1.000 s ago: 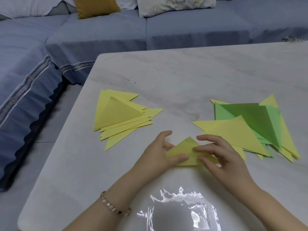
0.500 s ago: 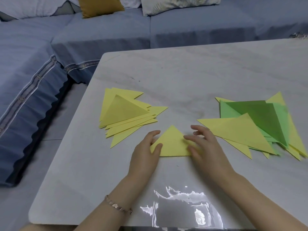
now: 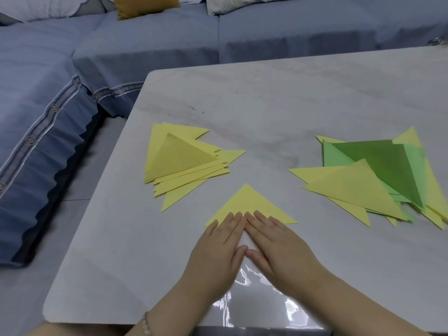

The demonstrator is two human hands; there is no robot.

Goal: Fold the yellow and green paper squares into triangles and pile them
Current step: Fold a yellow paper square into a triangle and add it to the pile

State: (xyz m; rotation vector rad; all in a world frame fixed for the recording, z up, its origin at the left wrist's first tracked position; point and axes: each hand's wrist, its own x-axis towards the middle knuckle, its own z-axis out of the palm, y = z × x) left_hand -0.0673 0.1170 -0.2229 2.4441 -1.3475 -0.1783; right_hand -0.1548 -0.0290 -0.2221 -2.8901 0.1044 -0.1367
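On the left of the table (image 3: 266, 98), a pile of yellow triangles (image 3: 184, 161) lies fanned out, probably the finished stack kept within easy reach. In the middle, near it, a single yellow triangle (image 3: 249, 204) points away from the person. The left hand (image 3: 218, 248) and right hand (image 3: 278, 246) lie flat on its near long edge, fingers straight and side by side, gripping nothing, apparently pressing the crease sharp. Further right, well apart, a mixed heap of green and yellow triangles (image 3: 378, 175) overlaps loosely, seemingly a second pile.

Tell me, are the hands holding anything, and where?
Nothing is gripped. The left hand and right hand lie flat, pressing the middle triangle's bottom edge onto the table.
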